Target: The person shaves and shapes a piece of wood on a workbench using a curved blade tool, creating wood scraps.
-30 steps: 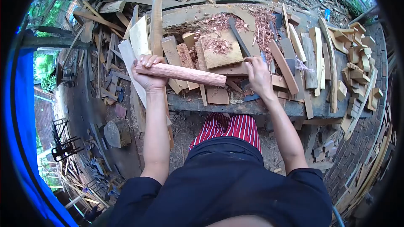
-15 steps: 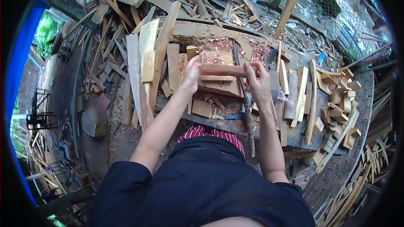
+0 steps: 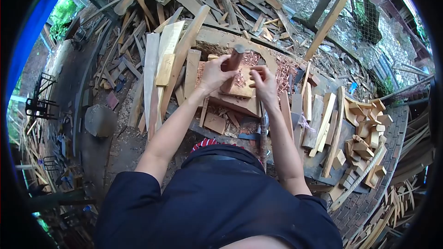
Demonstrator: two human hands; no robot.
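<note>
My left hand point(image 3: 215, 75) is closed round a reddish-brown wooden block point(image 3: 233, 64), now stood on end with its top facing up. Its lower end comes down at a yellowish board point(image 3: 243, 89) on the work surface. Just right of the block, my right hand point(image 3: 266, 85) has its fingers loosely bent and apart, with nothing in them. Below that hand runs a long tool with a worn handle point(image 3: 263, 140), partly hidden by the wrist. Reddish shavings point(image 3: 251, 58) lie round the board.
Long planks point(image 3: 182, 64) lean at the left of the bench. Wood strips point(image 3: 323, 122) lie on its right side, beside a heap of cut blocks point(image 3: 369, 129). A scrap wood pile point(image 3: 221, 4) fills the back. A round stump point(image 3: 100, 121) stands at left.
The wooden block has turned from lying crosswise between both hands to upright in my left hand. My right hand has let go of its end and moved slightly left. The view has shifted.
</note>
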